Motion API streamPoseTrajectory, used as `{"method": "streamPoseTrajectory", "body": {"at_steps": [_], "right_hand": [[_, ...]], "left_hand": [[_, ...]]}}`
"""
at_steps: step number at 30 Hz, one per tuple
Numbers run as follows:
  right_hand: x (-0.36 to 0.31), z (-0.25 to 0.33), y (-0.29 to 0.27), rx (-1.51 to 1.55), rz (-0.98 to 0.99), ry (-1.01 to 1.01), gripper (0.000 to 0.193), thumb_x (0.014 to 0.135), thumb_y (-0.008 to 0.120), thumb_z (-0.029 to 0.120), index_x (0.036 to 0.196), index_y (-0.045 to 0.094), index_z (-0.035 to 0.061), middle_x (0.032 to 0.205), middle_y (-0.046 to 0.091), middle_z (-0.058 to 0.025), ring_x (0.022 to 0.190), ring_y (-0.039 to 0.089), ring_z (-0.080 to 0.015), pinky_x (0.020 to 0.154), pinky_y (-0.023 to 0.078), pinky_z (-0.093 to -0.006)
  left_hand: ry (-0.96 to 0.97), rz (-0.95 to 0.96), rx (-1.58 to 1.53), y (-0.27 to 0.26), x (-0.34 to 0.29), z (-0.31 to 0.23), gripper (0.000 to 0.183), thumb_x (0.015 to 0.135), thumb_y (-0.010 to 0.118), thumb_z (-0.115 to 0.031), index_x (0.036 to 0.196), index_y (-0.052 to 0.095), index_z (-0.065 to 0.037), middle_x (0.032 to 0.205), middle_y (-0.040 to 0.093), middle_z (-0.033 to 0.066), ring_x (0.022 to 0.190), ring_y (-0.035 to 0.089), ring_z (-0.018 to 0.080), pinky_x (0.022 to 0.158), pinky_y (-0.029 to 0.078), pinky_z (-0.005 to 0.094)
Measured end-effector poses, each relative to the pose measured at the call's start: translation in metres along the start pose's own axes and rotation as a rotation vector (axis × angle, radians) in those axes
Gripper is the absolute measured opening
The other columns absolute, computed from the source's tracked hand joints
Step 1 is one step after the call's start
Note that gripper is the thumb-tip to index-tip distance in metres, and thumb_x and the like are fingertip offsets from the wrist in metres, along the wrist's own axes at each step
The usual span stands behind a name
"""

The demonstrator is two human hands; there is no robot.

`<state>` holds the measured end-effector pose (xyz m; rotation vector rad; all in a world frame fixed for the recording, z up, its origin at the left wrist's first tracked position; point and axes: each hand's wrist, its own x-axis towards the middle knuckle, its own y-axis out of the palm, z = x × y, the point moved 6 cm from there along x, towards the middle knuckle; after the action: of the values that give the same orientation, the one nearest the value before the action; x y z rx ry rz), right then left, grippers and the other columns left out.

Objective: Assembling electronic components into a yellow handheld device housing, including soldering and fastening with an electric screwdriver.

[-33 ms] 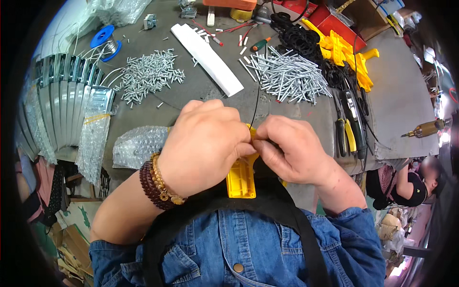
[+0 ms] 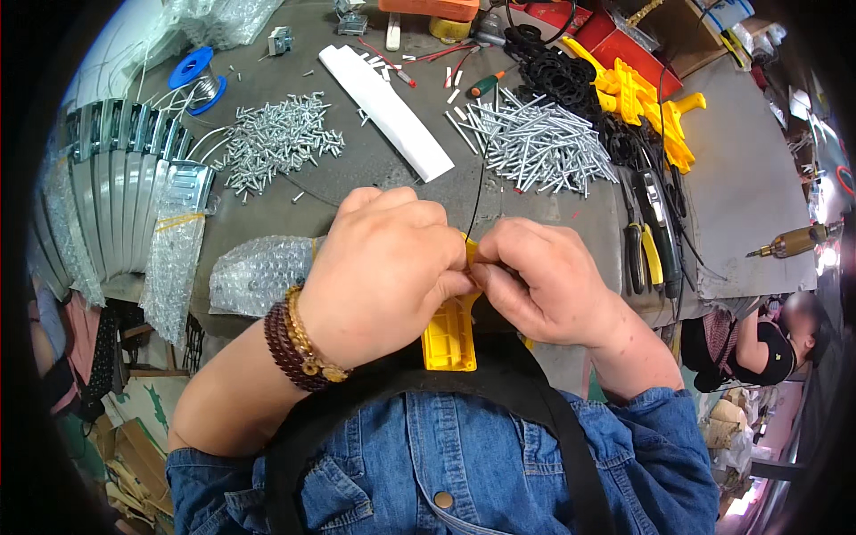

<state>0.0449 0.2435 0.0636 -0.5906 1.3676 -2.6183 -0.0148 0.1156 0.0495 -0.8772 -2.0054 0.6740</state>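
Close in front of my body is a yellow plastic handle shell (image 2: 449,342), its hollow ribbed side facing up. My left hand (image 2: 388,267) closes over its upper part, finger and thumb pressed together there. At the shell's right edge my right hand (image 2: 546,283) is closed in a pinch, almost touching the left fingertips. What the right fingertips pinch is hidden. A thin black cable (image 2: 478,201) runs from the far side of the table down to the shell, between the hands. Beside my left wrist lies a bubble-wrapped piece (image 2: 260,275).
Beyond my hands lie a heap of short screws (image 2: 281,143), a folded white strip (image 2: 388,111) and a pile of long screws (image 2: 544,147). Pliers (image 2: 644,250) lie at right, with yellow handle parts (image 2: 637,94) behind. Metal blades (image 2: 116,196) stand left. A person (image 2: 774,343) sits at far right.
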Motion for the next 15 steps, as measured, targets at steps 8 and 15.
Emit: {"method": "streamPoseTrajectory", "body": {"at_steps": [8, 15], "right_hand": [[0.019, -0.002, -0.007, 0.066, 0.160, 0.003, 0.011, 0.088, 0.064, 0.014, 0.088, 0.060, 0.0044, 0.076, 0.060, -0.0133, 0.069, 0.063, -0.0328, 0.060, 0.050, -0.0401], [0.135, -0.091, -0.010, -0.156, 0.116, 0.310, 0.045, 0.087, 0.068, 0.043, 0.096, 0.073, 0.0001, 0.089, 0.073, -0.0166, 0.081, 0.070, -0.0296, 0.075, 0.055, -0.0398]], "left_hand": [[-0.095, -0.125, 0.001, -0.002, -0.002, 0.007, 0.021, 0.068, 0.077, -0.011, 0.069, 0.056, -0.010, 0.075, 0.058, 0.0044, 0.078, 0.057, 0.0281, 0.074, 0.042, 0.0402], [-0.122, 0.047, -0.124, 0.008, -0.005, 0.013, 0.012, 0.077, 0.078, -0.016, 0.081, 0.069, -0.009, 0.087, 0.068, 0.0053, 0.084, 0.064, 0.0274, 0.078, 0.050, 0.0397]]}}
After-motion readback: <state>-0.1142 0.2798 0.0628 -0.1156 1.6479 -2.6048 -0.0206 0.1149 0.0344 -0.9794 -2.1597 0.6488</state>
